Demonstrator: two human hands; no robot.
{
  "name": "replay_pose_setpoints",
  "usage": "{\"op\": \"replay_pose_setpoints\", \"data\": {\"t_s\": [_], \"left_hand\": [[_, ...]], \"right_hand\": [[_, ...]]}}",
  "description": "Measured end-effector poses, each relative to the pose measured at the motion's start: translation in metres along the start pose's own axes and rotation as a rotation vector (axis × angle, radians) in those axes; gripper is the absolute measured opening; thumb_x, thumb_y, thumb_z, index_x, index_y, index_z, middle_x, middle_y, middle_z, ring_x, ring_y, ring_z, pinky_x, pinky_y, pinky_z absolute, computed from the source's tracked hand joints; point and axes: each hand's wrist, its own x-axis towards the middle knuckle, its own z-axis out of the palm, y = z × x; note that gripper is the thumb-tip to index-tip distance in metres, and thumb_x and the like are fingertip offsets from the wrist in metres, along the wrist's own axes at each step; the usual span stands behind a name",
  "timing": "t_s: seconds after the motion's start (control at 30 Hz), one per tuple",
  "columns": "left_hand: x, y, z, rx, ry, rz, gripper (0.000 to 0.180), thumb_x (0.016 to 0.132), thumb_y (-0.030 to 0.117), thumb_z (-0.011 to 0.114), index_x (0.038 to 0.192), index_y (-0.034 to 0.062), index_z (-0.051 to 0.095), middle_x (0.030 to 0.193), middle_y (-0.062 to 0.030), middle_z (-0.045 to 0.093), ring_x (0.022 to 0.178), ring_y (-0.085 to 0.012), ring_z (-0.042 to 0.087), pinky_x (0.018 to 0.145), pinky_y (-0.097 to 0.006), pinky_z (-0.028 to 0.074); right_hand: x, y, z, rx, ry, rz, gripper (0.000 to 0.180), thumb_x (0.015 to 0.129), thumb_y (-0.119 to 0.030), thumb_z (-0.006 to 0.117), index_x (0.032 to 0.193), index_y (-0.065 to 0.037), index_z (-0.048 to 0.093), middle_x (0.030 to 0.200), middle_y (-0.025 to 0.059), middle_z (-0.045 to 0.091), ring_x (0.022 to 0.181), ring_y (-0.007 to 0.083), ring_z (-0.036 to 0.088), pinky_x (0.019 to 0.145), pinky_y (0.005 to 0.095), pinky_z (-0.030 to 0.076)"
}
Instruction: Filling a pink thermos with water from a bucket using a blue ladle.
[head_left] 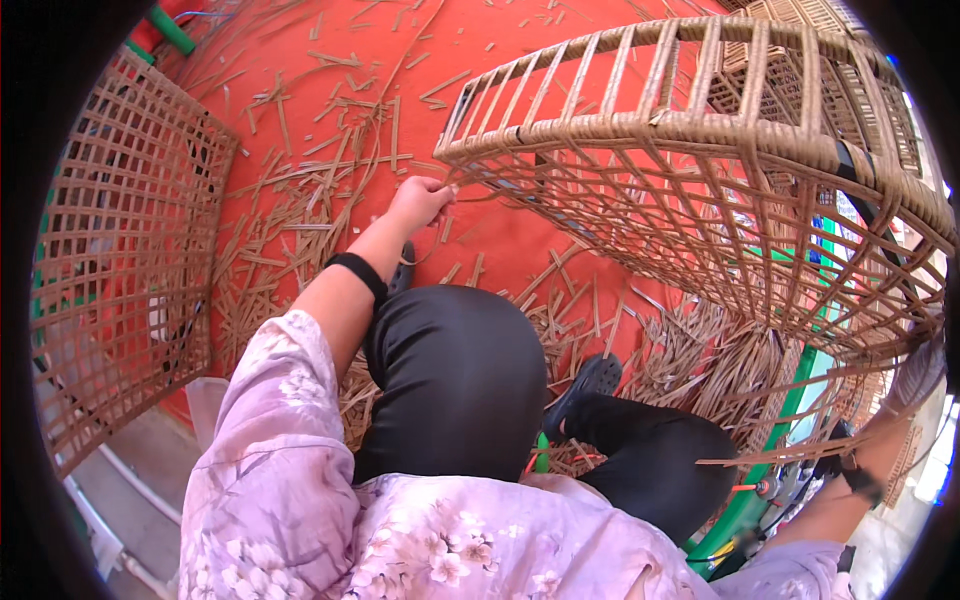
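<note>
A woven cane chair frame is being worked on over a red floor.

A thin cane strip (470, 192) is pinched in the curled fingers of the left hand (420, 200), right at the near left corner of the wicker chair frame (700, 130). The right hand (915, 375) is seen at the right edge behind the weave; its fingers cannot be told. Cut cane scraps (300, 200) are scattered on the red floor (480, 40). A woven panel (120, 250) is stood at the left.

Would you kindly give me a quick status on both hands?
Left hand pinching a thin tan cane strip at brown woven wicker frame. Right hand hidden behind frame. Cut cane strips litter red floor.
</note>
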Motion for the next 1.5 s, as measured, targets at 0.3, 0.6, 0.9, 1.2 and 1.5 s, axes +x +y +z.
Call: {"op": "replay_pose_setpoints", "data": {"t_s": [0.3, 0.6, 0.9, 1.2, 1.5], "left_hand": [[0.019, -0.032, -0.011, 0.282, 0.110, -0.118, 0.039, 0.087, 0.036, 0.068, 0.097, -0.0023, 0.065, 0.085, -0.0147, 0.067, 0.072, -0.0204, 0.068, 0.064, -0.033, 0.057], [-0.142, 0.042, -0.046, 0.303, 0.402, 0.284, 0.069, 0.089, 0.037, 0.066, 0.137, -0.0043, 0.039, 0.137, -0.0216, 0.045, 0.124, -0.0262, 0.050, 0.105, -0.034, 0.039], [-0.352, 0.200, 0.037, -0.634, 0.022, 0.531, 0.065, 0.099, 0.056, 0.033, 0.139, 0.0054, 0.041, 0.136, -0.0076, 0.052, 0.123, -0.0197, 0.050, 0.106, -0.038, 0.034], [-0.398, 0.153, 0.055, -0.709, -0.037, 0.448, 0.056, 0.100, 0.047, 0.039, 0.138, 0.0071, 0.044, 0.139, -0.0055, 0.050, 0.125, -0.0175, 0.048, 0.106, -0.034, 0.035], [-0.404, 0.103, 0.055, -0.453, -0.088, 0.471, 0.071, 0.100, 0.055, 0.030, 0.149, 0.0047, 0.023, 0.153, -0.0148, 0.027, 0.137, -0.0217, 0.033, 0.113, -0.034, 0.024]], "right_hand": [[0.000, 0.000, 0.009, 0.082, -0.090, 0.035, 0.034, 0.096, -0.032, 0.054, 0.114, -0.004, 0.060, 0.098, 0.0029, 0.061, 0.084, 0.0129, 0.056, 0.075, 0.0266, 0.045], [-0.093, -0.123, 0.115, -0.104, -0.189, -0.144, 0.012, 0.079, -0.016, 0.066, 0.081, -0.005, 0.062, 0.070, 0.0031, 0.053, 0.062, 0.0136, 0.054, 0.053, 0.0299, 0.042], [-0.201, -0.230, 0.189, -0.289, -0.451, -0.583, 0.046, 0.068, -0.049, 0.076, 0.078, -0.009, 0.056, 0.071, 0.0104, 0.053, 0.064, 0.0323, 0.059, 0.057, 0.0410, 0.048], [-0.254, -0.189, 0.123, -0.174, -0.447, -0.519, 0.039, 0.071, -0.038, 0.076, 0.091, -0.007, 0.063, 0.090, 0.0131, 0.062, 0.085, 0.0344, 0.061, 0.077, 0.0427, 0.049], [-0.308, -0.157, 0.103, -0.248, -0.489, -0.605, 0.035, 0.071, -0.037, 0.074, 0.088, -0.009, 0.064, 0.079, 0.0082, 0.062, 0.079, 0.0308, 0.059, 0.080, 0.0419, 0.045]]}}
